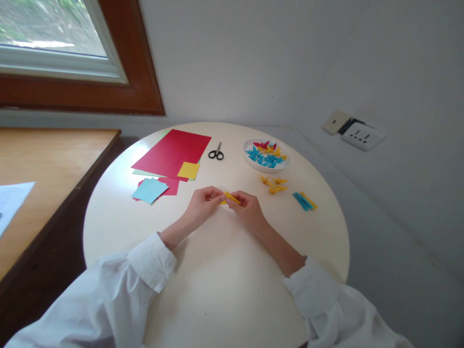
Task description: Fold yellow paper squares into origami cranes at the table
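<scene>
A small piece of folded yellow paper [232, 197] is pinched between my two hands above the middle of the round white table [217, 290]. My left hand [205, 202] grips its left end with thumb and fingertips. On the other end, my right hand [249, 209] is closed in the same way. The fingers partly hide the paper's shape. Just beyond my right hand lie several yellow paper cranes [273, 184]. Further right rest narrow folded blue strips [302, 201] and yellow strips [309, 201] of paper.
A white dish [267, 169] holds red, yellow and blue paper cranes. Black-handled scissors [216, 153] lie left of it. Large red sheets [172, 152], a yellow square [189, 170] and light-blue squares [150, 190] cover the left side. A wooden desk [47, 159] stands beyond the table's left edge.
</scene>
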`<state>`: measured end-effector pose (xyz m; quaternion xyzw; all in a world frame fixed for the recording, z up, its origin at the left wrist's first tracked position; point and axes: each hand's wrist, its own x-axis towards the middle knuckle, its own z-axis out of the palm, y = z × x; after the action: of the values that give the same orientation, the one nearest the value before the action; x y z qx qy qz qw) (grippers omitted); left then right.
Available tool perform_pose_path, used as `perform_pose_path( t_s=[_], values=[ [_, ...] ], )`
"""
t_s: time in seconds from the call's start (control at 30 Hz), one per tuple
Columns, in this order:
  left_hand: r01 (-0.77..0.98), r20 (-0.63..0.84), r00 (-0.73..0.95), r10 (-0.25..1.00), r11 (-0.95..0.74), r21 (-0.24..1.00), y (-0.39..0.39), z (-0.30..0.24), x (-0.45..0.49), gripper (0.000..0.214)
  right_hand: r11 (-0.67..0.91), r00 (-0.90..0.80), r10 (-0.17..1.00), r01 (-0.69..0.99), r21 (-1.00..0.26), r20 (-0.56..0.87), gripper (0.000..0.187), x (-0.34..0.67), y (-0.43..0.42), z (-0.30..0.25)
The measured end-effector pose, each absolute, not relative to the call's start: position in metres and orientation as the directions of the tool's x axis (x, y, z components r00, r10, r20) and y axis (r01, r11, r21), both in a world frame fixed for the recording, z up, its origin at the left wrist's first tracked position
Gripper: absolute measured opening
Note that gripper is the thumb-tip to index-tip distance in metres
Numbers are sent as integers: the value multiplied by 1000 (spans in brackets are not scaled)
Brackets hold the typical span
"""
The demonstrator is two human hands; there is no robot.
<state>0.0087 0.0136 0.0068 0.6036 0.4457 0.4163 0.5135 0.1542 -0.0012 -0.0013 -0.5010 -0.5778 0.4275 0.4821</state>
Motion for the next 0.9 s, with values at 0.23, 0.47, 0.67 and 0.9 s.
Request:
perform_pose_path(
  t_s=[0.23,0.47,0.67,0.9],
  values=[
    [108,75,285,956,-109,988,14,5,8,21,140,-90,988,214,-967,123,23,154,-2,-3],
    [56,58,293,954,-78,995,14,3,7,21,127,-111,989,267,-955,101,19,154,-2,-3],
    [19,57,296,954,-65,998,13,2,8,19,143,-141,985,333,-932,101,21,154,-2,-3],
    [-15,24,312,950,-21,1000,13,0,8,21,153,-153,983,349,-925,105,28,155,-3,-1]
  ],
)
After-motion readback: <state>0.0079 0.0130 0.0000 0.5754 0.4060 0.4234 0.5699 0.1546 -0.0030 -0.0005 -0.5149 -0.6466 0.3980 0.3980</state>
